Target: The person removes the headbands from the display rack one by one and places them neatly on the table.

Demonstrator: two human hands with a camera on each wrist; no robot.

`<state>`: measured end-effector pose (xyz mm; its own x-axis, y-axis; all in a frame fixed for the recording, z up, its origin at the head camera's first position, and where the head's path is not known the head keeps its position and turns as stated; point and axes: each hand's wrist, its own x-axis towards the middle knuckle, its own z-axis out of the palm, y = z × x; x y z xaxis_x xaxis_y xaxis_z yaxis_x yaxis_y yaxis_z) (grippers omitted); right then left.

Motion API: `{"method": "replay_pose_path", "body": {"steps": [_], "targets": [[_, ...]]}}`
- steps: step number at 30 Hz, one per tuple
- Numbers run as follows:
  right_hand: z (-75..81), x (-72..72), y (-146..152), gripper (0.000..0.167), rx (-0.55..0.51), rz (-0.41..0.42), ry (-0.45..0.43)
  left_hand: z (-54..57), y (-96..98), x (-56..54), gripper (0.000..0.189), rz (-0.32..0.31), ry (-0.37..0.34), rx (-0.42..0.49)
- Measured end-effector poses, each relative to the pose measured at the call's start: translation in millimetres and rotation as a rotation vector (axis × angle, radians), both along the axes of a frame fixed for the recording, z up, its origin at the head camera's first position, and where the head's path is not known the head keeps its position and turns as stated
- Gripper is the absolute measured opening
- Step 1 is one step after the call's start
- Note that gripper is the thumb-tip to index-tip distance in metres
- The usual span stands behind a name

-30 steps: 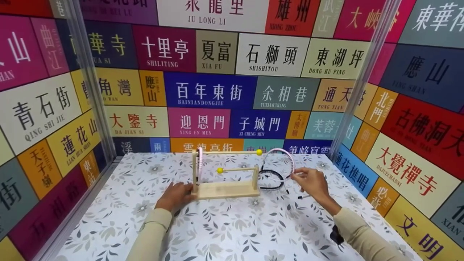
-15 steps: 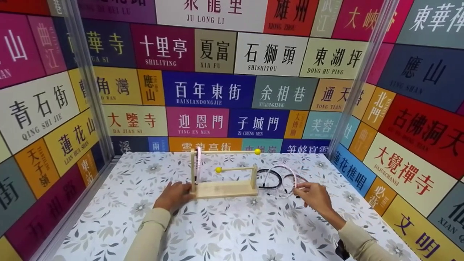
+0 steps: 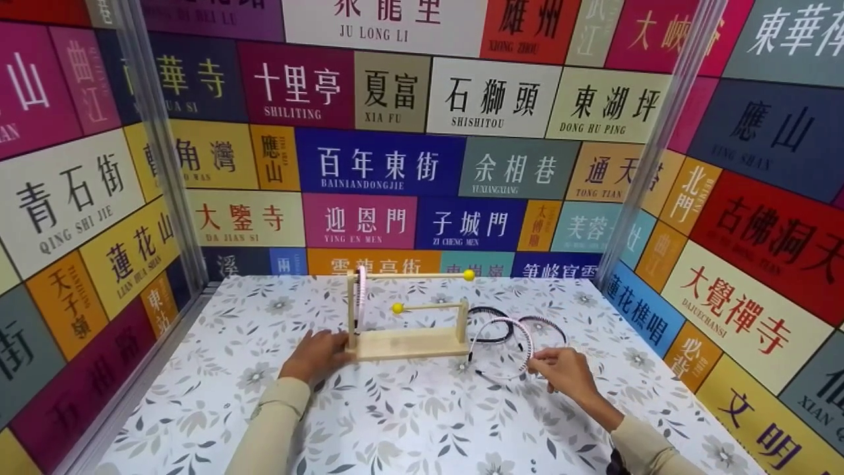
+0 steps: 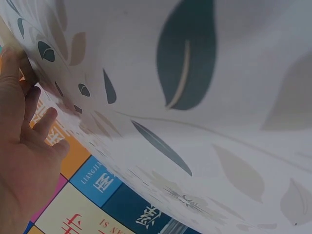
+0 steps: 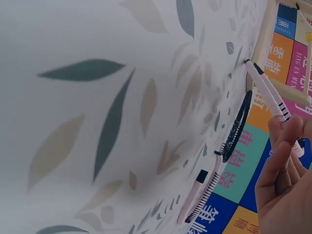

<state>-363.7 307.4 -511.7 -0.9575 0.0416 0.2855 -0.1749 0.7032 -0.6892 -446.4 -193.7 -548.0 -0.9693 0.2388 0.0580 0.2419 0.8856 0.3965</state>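
My right hand (image 3: 560,373) pinches a pale pink headband (image 3: 529,343) by its right side, just right of the wooden stand (image 3: 412,346). The right wrist view shows this headband (image 5: 267,92) with dark teeth and black tips, partly hidden by the fingers. My left hand (image 3: 316,359) holds the stand's left end, thumb and fingers at the wood. Another pink headband (image 3: 361,297) hangs on the stand's upper peg, against the left post. In the left wrist view the left hand (image 4: 31,141) touches a wooden corner, its outer fingers loosely bent.
Behind the held headband, a black headband (image 3: 493,311) lies on the flower-patterned table (image 3: 422,422). A further pink headband with dark teeth (image 3: 552,323) lies to its right. Yellow balls (image 3: 469,275) cap the stand's two pegs. Colourful lettered walls (image 3: 382,165) enclose the table.
My right hand has lowered the pink headband and brought it nearer, beside the stand's right end. The headbands lying behind show more now. My left hand stays at the stand.
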Motion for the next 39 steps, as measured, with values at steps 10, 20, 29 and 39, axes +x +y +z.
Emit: {"method": "replay_pose_path", "body": {"steps": [10,20,29,39], "targets": [[-10.4,1.0,3.6,0.014,0.031,-0.026,-0.071,1.9,-1.1,-0.3,0.038,0.012,-0.036,-0.01],[-21.6,-0.8,11.5,0.021,0.063,-0.077,-0.18,1.2,1.5,3.3,0.038,0.006,-0.019,0.024],[-24.7,-1.4,13.9,0.016,0.059,-0.054,-0.163,4.7,3.3,3.5,0.039,0.018,-0.029,0.019],[-25.2,-3.4,12.8,0.02,0.047,-0.028,-0.141,3.8,0.2,1.7,0.041,0.038,-0.072,0.015]]}}
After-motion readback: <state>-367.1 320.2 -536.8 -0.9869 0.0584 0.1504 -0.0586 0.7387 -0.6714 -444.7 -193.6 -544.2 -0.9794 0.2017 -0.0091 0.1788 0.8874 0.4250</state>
